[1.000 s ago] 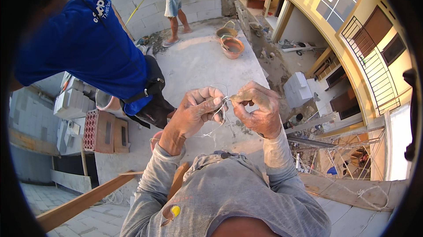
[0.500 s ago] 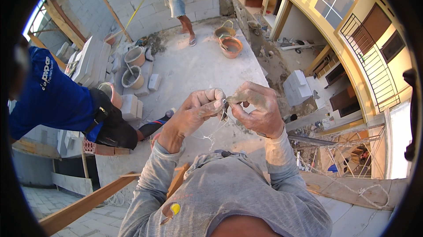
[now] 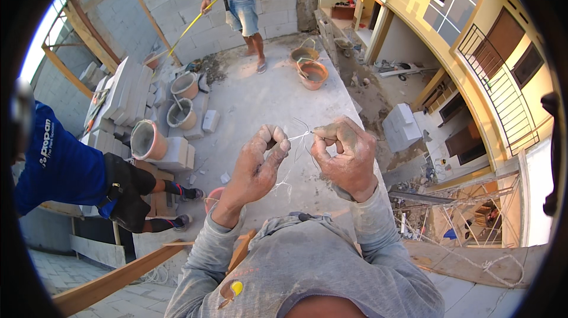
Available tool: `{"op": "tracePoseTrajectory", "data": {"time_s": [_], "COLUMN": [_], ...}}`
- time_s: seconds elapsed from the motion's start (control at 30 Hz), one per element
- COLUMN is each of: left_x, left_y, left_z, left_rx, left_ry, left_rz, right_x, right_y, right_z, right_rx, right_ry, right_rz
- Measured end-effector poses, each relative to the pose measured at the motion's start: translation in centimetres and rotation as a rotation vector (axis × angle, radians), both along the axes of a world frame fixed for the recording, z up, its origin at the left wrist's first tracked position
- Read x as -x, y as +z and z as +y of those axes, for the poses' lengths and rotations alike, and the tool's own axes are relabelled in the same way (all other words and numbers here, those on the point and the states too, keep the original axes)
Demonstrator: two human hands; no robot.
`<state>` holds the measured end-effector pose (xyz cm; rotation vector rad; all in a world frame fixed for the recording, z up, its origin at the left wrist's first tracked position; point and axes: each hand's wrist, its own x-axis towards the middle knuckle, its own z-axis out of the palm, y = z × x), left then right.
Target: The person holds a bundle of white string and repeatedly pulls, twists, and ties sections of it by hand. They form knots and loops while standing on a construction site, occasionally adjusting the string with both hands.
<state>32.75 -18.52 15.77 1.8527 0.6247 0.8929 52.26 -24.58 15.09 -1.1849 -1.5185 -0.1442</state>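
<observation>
In front of my chest, a thin white string runs taut between my fingertips. My left hand pinches one end between thumb and forefinger. My right hand is closed in a pinch on the string's other side, where it looks knotted or looped. Thin dark strands, perhaps wire or thread, curl out around that spot. A loose tangled length of the string hangs below, between my hands. Both hands look dusty, with grey sleeves at the wrists.
Mortar buckets and stacked pale blocks stand left. A person in a blue shirt is nearby; another person in denim shorts holds a yellow measuring tape. The slab's edge drops away right. A timber crosses lower left.
My hands have moved apart, drawing the string straight between them. The blue-shirted person has shifted left, showing both feet. The far person's tape and upper body show more.
</observation>
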Motion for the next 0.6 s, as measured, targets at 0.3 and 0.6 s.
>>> {"op": "tracePoseTrajectory", "data": {"time_s": [0.3, 0.6], "left_x": [0.1, 1.6], "left_y": [-0.3, -1.2], "left_z": [-1.1, -0.5], "left_rx": [-0.449, -0.577], "left_ry": [0.067, 0.081], "left_rz": [0.098, 0.249], "right_x": [2.6, 2.5], "right_y": [-0.9, -1.7], "right_z": [-0.5, -0.2], "right_rx": [0.105, 0.226], "right_ry": [0.046, 0.028], "right_rz": [0.308, 0.585]}}
